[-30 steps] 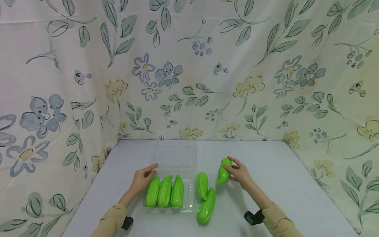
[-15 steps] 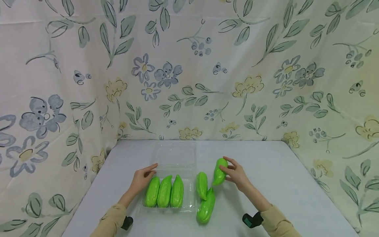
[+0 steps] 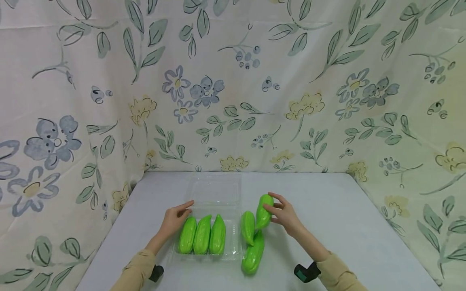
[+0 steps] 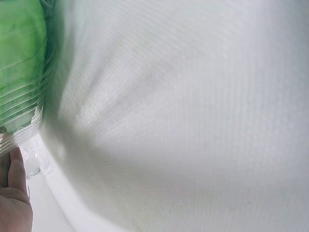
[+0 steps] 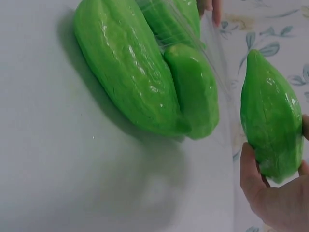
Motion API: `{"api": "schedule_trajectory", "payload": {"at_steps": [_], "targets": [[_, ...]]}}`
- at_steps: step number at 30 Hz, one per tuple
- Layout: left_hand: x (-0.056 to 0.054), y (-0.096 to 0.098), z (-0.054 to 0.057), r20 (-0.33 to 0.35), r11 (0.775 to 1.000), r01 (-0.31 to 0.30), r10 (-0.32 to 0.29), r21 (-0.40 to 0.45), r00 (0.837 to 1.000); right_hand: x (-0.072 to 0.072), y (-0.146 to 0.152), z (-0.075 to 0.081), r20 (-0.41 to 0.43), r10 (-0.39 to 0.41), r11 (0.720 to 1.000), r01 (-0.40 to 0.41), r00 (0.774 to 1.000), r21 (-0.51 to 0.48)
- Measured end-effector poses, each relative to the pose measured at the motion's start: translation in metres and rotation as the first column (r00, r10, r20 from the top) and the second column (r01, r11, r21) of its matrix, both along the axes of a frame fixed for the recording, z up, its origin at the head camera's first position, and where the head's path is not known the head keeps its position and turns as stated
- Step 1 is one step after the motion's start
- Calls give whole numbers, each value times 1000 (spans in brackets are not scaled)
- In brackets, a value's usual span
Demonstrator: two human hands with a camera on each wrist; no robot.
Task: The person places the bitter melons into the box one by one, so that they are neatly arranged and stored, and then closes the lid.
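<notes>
In the head view, right of lower centre, the right hand [image 3: 286, 217] pinches a glossy green tapered vegetable [image 3: 263, 213] between thumb and fingers; lower left, the left hand [image 3: 174, 220], fingers loosely extended, touches a clear plastic container [image 3: 233, 244].

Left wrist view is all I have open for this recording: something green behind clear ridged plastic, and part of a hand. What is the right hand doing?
Observer: The right hand holds a glossy green piece.
Reviewer: My view shows only one green thing at the plastic. How many are in there?
Observer: Three green pieces lie side by side in the clear container.
</notes>
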State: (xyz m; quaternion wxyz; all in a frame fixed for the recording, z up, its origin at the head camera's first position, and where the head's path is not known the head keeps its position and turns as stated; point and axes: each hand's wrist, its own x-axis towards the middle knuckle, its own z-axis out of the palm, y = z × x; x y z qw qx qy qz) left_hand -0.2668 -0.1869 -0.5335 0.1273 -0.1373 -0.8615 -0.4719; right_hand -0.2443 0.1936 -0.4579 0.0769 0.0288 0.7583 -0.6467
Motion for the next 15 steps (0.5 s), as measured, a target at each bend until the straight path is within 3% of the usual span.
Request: {"api": "schedule_trajectory", "payload": {"at_steps": [15], "targets": [[-1,-1,2,6,1000,-1,1,-14,1000,9,-18,4,-11,28,999,-29,1000,-41]]}}
